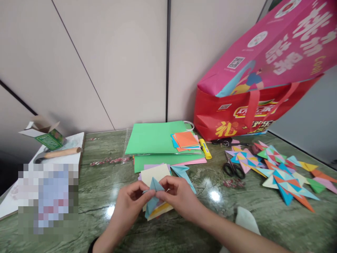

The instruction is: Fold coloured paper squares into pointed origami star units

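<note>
A light blue folded paper [153,186] is pinched between both hands above a loose stack of coloured squares [158,170]. My left hand [133,200] grips its left side with thumb and bent fingers. On its right side, my right hand [179,196] does the same, the two thumbs nearly touching. The paper rises to a point between the fingers, and a lower part of it hangs down to the left. Another light blue folded piece [186,173] lies just behind my right hand.
Green sheets [155,137] lie behind the hands, with small orange squares [186,140] and a yellow glue stick [205,149]. Black scissors [233,170] and folded paper stars [288,181] are to the right, below red and pink bags [237,112]. A hammer [59,153] lies left.
</note>
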`<state>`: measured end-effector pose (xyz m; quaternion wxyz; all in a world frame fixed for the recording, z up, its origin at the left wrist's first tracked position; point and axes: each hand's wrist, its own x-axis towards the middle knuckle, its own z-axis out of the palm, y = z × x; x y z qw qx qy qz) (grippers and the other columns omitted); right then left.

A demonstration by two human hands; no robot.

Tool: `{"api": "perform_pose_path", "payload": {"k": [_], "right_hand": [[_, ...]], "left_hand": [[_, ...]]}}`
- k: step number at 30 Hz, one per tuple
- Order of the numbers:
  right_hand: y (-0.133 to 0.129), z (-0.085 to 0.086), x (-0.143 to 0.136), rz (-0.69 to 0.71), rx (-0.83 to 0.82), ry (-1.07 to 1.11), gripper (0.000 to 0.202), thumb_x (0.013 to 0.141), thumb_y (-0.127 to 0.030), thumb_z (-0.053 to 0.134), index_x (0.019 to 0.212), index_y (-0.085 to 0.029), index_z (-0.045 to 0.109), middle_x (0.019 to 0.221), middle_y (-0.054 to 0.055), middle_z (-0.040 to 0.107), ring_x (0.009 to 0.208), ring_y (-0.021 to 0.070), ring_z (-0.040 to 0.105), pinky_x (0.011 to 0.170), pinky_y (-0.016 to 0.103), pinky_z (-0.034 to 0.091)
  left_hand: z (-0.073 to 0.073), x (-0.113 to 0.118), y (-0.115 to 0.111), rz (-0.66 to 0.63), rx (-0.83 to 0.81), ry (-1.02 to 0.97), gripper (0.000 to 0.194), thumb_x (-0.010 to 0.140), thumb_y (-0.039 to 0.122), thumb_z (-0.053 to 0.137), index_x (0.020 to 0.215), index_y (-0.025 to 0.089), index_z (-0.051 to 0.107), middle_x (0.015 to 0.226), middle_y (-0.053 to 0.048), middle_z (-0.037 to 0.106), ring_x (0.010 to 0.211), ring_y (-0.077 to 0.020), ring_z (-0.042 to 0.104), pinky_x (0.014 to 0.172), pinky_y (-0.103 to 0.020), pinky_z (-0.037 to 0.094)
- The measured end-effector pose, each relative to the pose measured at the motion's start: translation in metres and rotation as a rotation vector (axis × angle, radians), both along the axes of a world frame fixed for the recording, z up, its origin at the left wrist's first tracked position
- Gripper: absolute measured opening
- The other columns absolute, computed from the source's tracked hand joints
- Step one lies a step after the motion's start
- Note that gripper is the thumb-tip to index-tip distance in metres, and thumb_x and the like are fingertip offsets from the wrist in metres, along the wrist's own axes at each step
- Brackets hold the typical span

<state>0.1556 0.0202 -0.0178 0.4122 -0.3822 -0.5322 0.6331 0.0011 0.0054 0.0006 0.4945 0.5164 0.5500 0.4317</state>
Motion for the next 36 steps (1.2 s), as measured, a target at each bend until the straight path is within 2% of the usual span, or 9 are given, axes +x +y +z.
{"api": "perform_pose_path", "payload": {"k": [5, 12, 17, 20, 24, 26, 29, 33, 36], "right_hand": [[0.004, -0.001, 0.002, 0.063, -0.131, 0.046, 0.036, 0.056, -0.043, 0.074, 0.063, -0.015, 0.052, 0.057, -0.004, 0.056, 0.05, 0.0099, 0.057, 0.049, 0.022, 0.047], [0.005, -0.005, 0.003, 0.103, -0.246, 0.119, 0.04, 0.052, -0.041, 0.077, 0.07, -0.013, 0.056, 0.065, -0.001, 0.063, 0.053, 0.0103, 0.059, 0.053, 0.024, 0.049], [0.005, -0.002, 0.003, 0.075, -0.222, 0.123, 0.034, 0.057, -0.04, 0.075, 0.07, -0.014, 0.057, 0.067, -0.001, 0.062, 0.056, 0.0106, 0.059, 0.055, 0.024, 0.049], [0.005, -0.001, 0.003, 0.046, -0.112, 0.059, 0.023, 0.061, -0.032, 0.072, 0.068, -0.014, 0.058, 0.065, -0.002, 0.059, 0.058, 0.0106, 0.056, 0.056, 0.023, 0.049], [0.004, -0.002, 0.003, -0.061, 0.101, -0.076, 0.002, 0.067, -0.015, 0.063, 0.069, -0.016, 0.062, 0.068, -0.001, 0.06, 0.066, 0.0119, 0.057, 0.06, 0.022, 0.047], [0.003, -0.002, 0.003, -0.08, 0.146, -0.096, 0.007, 0.066, -0.011, 0.062, 0.071, -0.016, 0.063, 0.074, 0.001, 0.062, 0.071, 0.0129, 0.059, 0.063, 0.022, 0.048], [0.003, -0.003, 0.003, -0.09, 0.217, -0.093, 0.007, 0.067, -0.011, 0.063, 0.072, -0.017, 0.065, 0.078, 0.002, 0.063, 0.076, 0.0139, 0.059, 0.065, 0.022, 0.048], [0.003, -0.002, 0.002, -0.096, 0.214, -0.082, 0.003, 0.068, -0.015, 0.065, 0.07, -0.017, 0.064, 0.075, 0.001, 0.062, 0.074, 0.0138, 0.059, 0.064, 0.022, 0.048], [0.005, -0.002, 0.002, -0.094, 0.07, -0.009, 0.014, 0.069, -0.028, 0.066, 0.067, -0.015, 0.06, 0.063, -0.002, 0.056, 0.059, 0.0114, 0.056, 0.057, 0.023, 0.049]], "left_hand": [[-0.001, -0.002, 0.0, -0.055, -0.12, -0.103, 0.023, 0.064, 0.033, 0.07, 0.054, 0.014, 0.062, 0.052, 0.001, 0.059, 0.052, -0.0112, 0.049, 0.052, -0.02, 0.038], [-0.004, -0.003, 0.001, -0.1, -0.163, -0.062, 0.032, 0.072, 0.042, 0.062, 0.058, 0.014, 0.063, 0.053, 0.001, 0.057, 0.052, -0.0118, 0.048, 0.052, -0.021, 0.039], [-0.004, 0.001, 0.002, -0.121, -0.131, 0.026, 0.028, 0.062, 0.04, 0.07, 0.058, 0.014, 0.061, 0.052, 0.001, 0.059, 0.051, -0.0135, 0.052, 0.049, -0.022, 0.041], [-0.004, 0.0, 0.001, -0.108, 0.02, 0.19, 0.023, 0.066, 0.034, 0.067, 0.054, 0.015, 0.061, 0.049, 0.0, 0.058, 0.047, -0.0135, 0.051, 0.045, -0.021, 0.039], [-0.005, -0.005, -0.002, -0.105, 0.489, 0.514, 0.011, 0.072, 0.02, 0.063, 0.063, 0.017, 0.066, 0.062, -0.003, 0.066, 0.059, -0.0164, 0.06, 0.057, -0.023, 0.045], [-0.007, -0.008, -0.004, -0.116, 0.658, 0.608, 0.01, 0.073, 0.014, 0.06, 0.072, 0.018, 0.068, 0.071, -0.005, 0.068, 0.065, -0.0166, 0.063, 0.062, -0.022, 0.047], [-0.007, -0.011, -0.006, -0.123, 0.758, 0.683, 0.019, 0.074, 0.008, 0.055, 0.08, 0.02, 0.069, 0.077, -0.006, 0.069, 0.068, -0.0164, 0.064, 0.063, -0.022, 0.048], [-0.004, -0.007, -0.004, -0.117, 0.615, 0.576, 0.011, 0.074, 0.014, 0.058, 0.073, 0.019, 0.068, 0.072, -0.005, 0.068, 0.066, -0.0173, 0.064, 0.061, -0.024, 0.048], [-0.002, -0.002, -0.001, -0.108, 0.227, 0.335, 0.014, 0.074, 0.028, 0.061, 0.065, 0.017, 0.064, 0.057, -0.002, 0.065, 0.051, -0.0157, 0.06, 0.05, -0.024, 0.047]]}}
